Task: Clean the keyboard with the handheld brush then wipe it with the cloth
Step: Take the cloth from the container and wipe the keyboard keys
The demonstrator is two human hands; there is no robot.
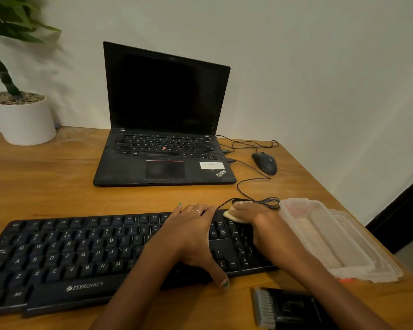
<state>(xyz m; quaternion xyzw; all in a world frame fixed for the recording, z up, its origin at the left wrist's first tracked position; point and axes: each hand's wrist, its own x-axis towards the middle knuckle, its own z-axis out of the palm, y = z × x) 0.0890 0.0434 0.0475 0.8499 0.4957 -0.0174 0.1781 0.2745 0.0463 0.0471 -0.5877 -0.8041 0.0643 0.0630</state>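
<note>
You worked at a wooden desk (57,186) set against a pale wall. Nearest you, just behind your right forearm, the handheld brush (272,308) lay put down, bristles toward the keyboard (69,253) — so I judged the brushing done and the wiping begun. Your right hand (253,214) pressed the cloth (231,216) onto the far right corner of the keys, though I could not tell if its fingers curled round it. Your left hand (191,236) lay spread flat just beside it, steadying the board. The keyboard's long axis ran away to the left of both hands, so unwiped keys lay that way. Just right of your right hand sat a clear plastic container (332,236); its contents were unclear. Beyond both hands stood a laptop (165,115).
</note>
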